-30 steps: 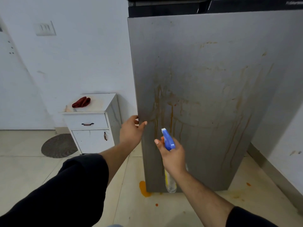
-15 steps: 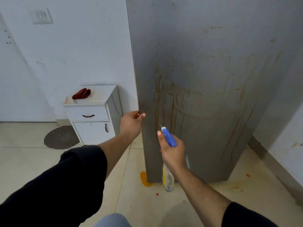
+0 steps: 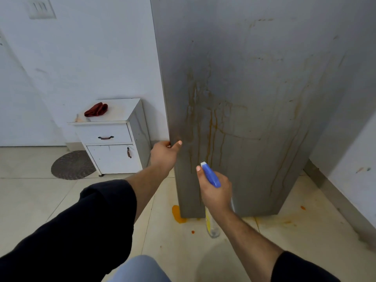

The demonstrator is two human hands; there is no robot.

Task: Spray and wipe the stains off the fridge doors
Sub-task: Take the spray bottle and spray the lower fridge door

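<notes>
While the left hand (image 3: 164,154) pinches the left edge of the fridge door (image 3: 254,98), the right hand (image 3: 215,192) grip is closed round the spray bottle (image 3: 211,177) neck, low before the stains (image 3: 211,129). Bottle looks light, rigid, maybe slippery: hold at neck. Door looks stiff, heavy.

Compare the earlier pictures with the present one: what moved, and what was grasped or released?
The view tipped downward: the top of the fridge door left the picture and a light-blue knee appeared. Nothing was taken or released. The left hand still grips the door's edge, the right hand still holds the spray bottle at the stains; the red cloth stays on the cabinet.
</notes>
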